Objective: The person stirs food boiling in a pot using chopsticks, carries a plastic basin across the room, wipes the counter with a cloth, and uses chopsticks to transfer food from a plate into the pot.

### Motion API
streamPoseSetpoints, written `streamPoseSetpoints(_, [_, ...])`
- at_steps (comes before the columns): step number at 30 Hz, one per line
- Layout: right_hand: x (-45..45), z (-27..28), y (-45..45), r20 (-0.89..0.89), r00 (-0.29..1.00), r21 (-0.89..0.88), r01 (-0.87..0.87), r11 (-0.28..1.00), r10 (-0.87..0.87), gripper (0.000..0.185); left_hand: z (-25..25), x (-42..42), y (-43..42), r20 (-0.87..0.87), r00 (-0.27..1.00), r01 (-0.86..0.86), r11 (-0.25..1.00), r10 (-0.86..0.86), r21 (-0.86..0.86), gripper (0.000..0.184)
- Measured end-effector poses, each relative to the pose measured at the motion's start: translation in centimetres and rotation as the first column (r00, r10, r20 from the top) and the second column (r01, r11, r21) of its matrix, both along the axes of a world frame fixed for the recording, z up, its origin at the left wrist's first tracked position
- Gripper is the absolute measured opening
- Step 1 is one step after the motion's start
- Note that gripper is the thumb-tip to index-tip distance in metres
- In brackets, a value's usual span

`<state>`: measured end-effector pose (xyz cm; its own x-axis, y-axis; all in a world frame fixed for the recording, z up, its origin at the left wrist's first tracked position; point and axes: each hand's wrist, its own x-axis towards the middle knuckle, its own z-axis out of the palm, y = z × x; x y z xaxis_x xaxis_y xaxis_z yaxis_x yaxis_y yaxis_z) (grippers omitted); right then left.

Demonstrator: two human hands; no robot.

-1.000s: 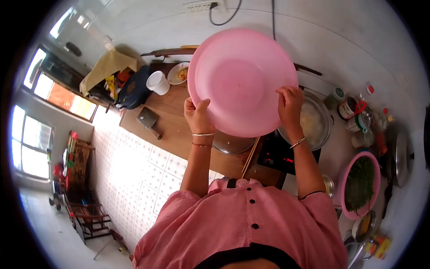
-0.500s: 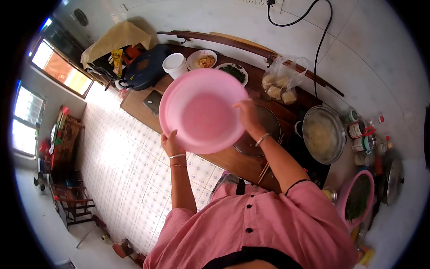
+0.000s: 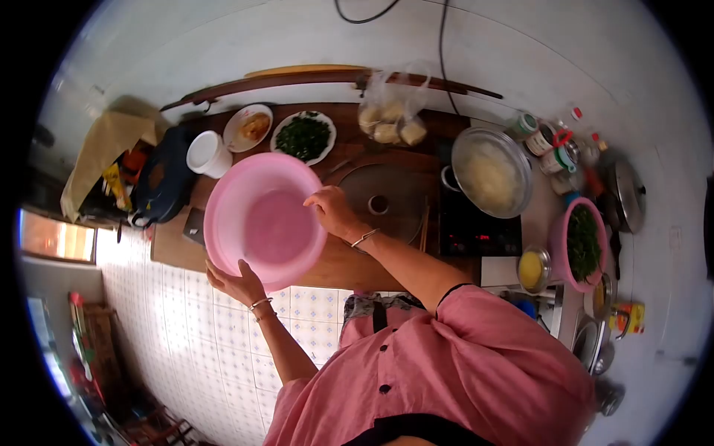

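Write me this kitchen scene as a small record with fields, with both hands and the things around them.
Left hand: grips near edge of wide pink plastic basin
Right hand: holds the basin's right edge
Beyond basin: white plate with dark chopped greens; white plastic tub
Cooker: flat black cooker, red digits lit, under round metal pot
Right side: pink plastic bowl with leafy greens

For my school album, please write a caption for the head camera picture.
Left hand and right hand hold a pink basin by the wooden counter, with a pot on the cooktop.
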<state>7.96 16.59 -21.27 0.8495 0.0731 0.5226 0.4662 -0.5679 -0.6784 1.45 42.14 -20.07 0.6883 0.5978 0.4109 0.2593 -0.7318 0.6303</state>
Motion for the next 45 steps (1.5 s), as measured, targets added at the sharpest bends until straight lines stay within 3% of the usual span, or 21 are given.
streamPoseSetpoints(3, [-1.2,1.4,-2.1,0.050,0.996,0.082,0.072,0.994,-0.076,0.022,4.5,1.0,-5.6,0.147,0.947,0.281,0.958,-0.285,0.049,0.058])
streamPoseSetpoints(4, [-1.6,2.4,-3.4,-0.064,0.998,0.232,0.038,0.972,-0.023,0.019,2.8,1.6,-8.0,0.305,0.883,0.442,0.850,-0.357,-0.287,0.045])
streamPoseSetpoints(7, [-2.5,2.6,-7.4,-0.169,0.984,0.406,0.120,0.906,-0.055,0.015,5.4,2.6,-17.7,0.409,0.655,0.693,0.290,-0.635,-0.660,0.036])
streamPoseSetpoints(8, [-3.1,3.5,-9.2,-0.206,0.975,0.507,0.179,0.843,-0.083,0.015,7.4,2.5,-21.1,0.275,0.581,0.724,0.333,-0.766,-0.604,0.036])
streamPoseSetpoints(10, [-4.3,5.2,-13.4,-0.217,0.959,0.553,0.276,0.786,-0.184,0.018,6.0,3.1,-28.4,0.429,0.510,0.605,-0.043,-0.746,-0.795,0.035])
streamPoseSetpoints(12, [-5.1,5.5,-18.2,-0.166,0.937,0.510,0.347,0.787,-0.306,0.023,6.9,2.3,-34.7,0.496,0.345,0.747,-0.087,-0.797,-0.659,0.035])
streamPoseSetpoints(14, [-6.7,5.4,-22.8,-0.143,0.922,0.513,0.380,0.769,-0.361,0.025,7.7,1.0,-40.2,0.539,0.230,0.667,-0.272,-0.810,-0.694,0.037])
streamPoseSetpoints(17, [-9.7,7.0,-27.7,-0.091,0.843,0.269,0.533,0.802,-0.530,0.029,7.8,-1.1,-47.1,0.557,0.297,0.560,-0.331,-0.776,-0.760,0.040])
streamPoseSetpoints(19, [-11.4,7.5,-29.5,-0.338,0.900,0.683,0.436,0.587,-0.276,0.032,8.3,-1.2,-49.7,0.492,0.367,0.046,-0.513,-0.789,-0.857,0.044])
streamPoseSetpoints(20, [-12.2,7.6,-29.8,-0.337,0.900,0.688,0.436,0.580,-0.277,0.032,5.9,0.0,-51.3,0.482,0.416,-0.053,-0.549,-0.771,-0.834,0.048])
streamPoseSetpoints(26, [-13.7,5.7,-33.6,-0.403,0.855,0.589,0.515,0.622,-0.326,0.035,4.8,0.2,-55.6,0.369,0.367,-0.143,-0.444,-0.854,-0.885,0.041])
streamPoseSetpoints(27, [-13.2,5.0,-35.6,-0.455,0.777,0.378,0.611,0.695,-0.435,0.036,6.2,-1.6,-55.6,0.297,0.351,-0.192,-0.378,-0.888,-0.906,0.047])
streamPoseSetpoints(28, [-12.9,4.3,-37.1,-0.477,0.688,0.145,0.675,0.724,-0.546,0.037,4.9,-2.7,-56.1,0.489,0.320,-0.093,-0.540,-0.812,-0.837,0.034])
streamPoseSetpoints(29, [-12.8,3.4,-38.2,-0.482,0.689,0.150,0.674,0.724,-0.542,0.037,3.7,-3.4,-56.3,0.482,0.321,-0.092,-0.534,-0.815,-0.841,0.034])
streamPoseSetpoints(31, [-12.5,2.9,-39.4,-0.413,0.677,0.120,0.704,0.700,-0.610,0.036,6.4,-4.8,-56.3,0.276,0.374,-0.088,-0.330,-0.885,-0.940,0.030])
streamPoseSetpoints(32, [-12.4,2.5,-39.5,-0.416,0.683,0.123,0.696,0.707,-0.600,0.036,5.7,-4.0,-56.7,0.272,0.384,-0.084,-0.327,-0.882,-0.941,0.030])
streamPoseSetpoints(34, [-13.1,4.1,-37.2,-0.377,0.845,0.521,0.532,0.667,-0.379,0.034,4.2,-1.9,-56.7,0.262,0.393,0.029,-0.273,-0.881,-0.962,0.031])
streamPoseSetpoints(37, [-13.0,5.8,-35.6,-0.287,0.860,0.462,0.510,0.725,-0.422,0.035,5.5,-0.2,-56.2,0.335,0.399,-0.189,-0.434,-0.854,-0.881,0.033])
streamPoseSetpoints(38, [-12.3,5.4,-37.2,-0.427,0.837,0.422,0.518,0.744,-0.342,0.038,2.8,-0.1,-57.6,0.400,0.326,0.149,-0.371,-0.857,-0.917,0.030])
streamPoseSetpoints(41, [-11.5,2.8,-40.1,-0.406,0.764,0.388,0.641,0.663,-0.501,0.040,6.4,-4.5,-57.4,0.299,0.381,0.101,-0.282,-0.875,-0.954,0.028])
streamPoseSetpoints(45, [-12.4,4.7,-38.4,-0.324,0.889,0.494,0.450,0.744,-0.323,0.042,4.3,-0.5,-56.6,0.373,0.407,-0.174,-0.472,-0.834,-0.865,0.039])
